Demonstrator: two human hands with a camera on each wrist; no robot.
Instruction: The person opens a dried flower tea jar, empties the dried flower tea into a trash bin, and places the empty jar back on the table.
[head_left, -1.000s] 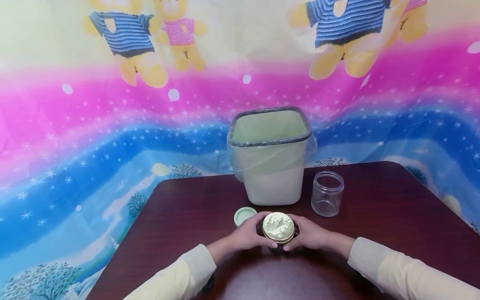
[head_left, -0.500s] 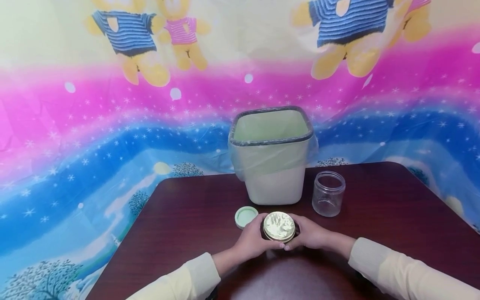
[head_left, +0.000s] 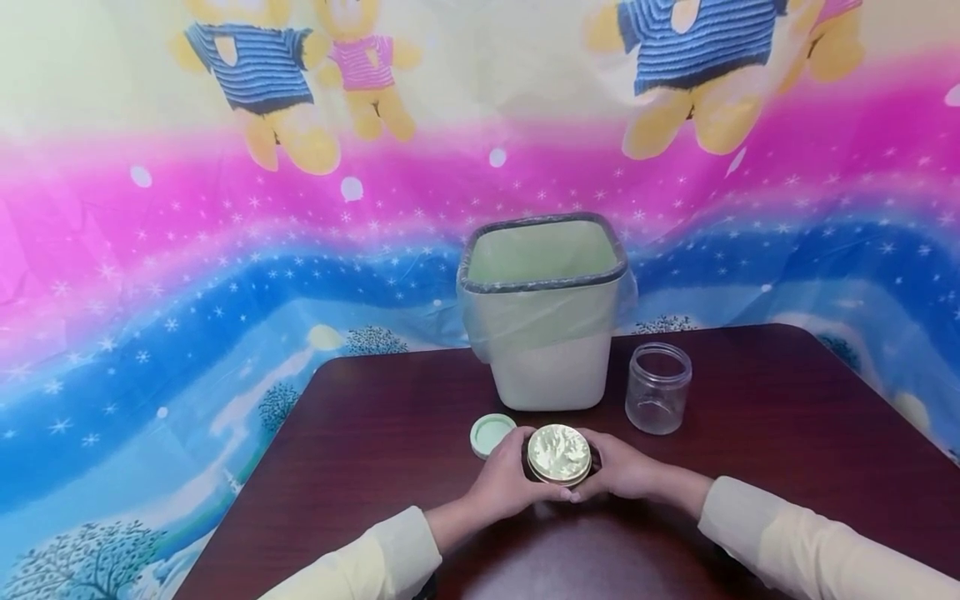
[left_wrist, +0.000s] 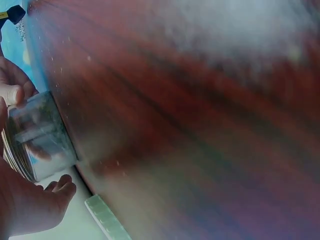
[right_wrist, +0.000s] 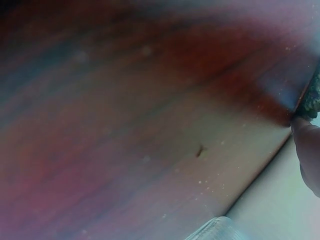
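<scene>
A dark-sided jar with a shiny, crinkled gold foil top (head_left: 559, 454) stands between both hands near the middle of the table. My left hand (head_left: 501, 482) grips its left side, thumb across the front. From the other side my right hand (head_left: 621, 467) holds it, and the two thumb tips meet in front. The left wrist view shows the jar's glossy wall (left_wrist: 45, 132) and ridged rim; in the right wrist view, only a sliver of its dark side (right_wrist: 312, 97) appears beside a finger. Just behind the left hand lies a pale green round lid (head_left: 492, 435).
A lined white bin (head_left: 551, 358) with a dark rim stands behind the jar. Right of it is a clear, lidless jar (head_left: 657, 392). The dark brown table (head_left: 390, 400) ends at a printed backdrop (head_left: 262, 275).
The left thumb has slid right along the jar's front until it meets the right thumb. The foil top's crinkles and glints look different. Between half a second ago and now almost nothing moves.
</scene>
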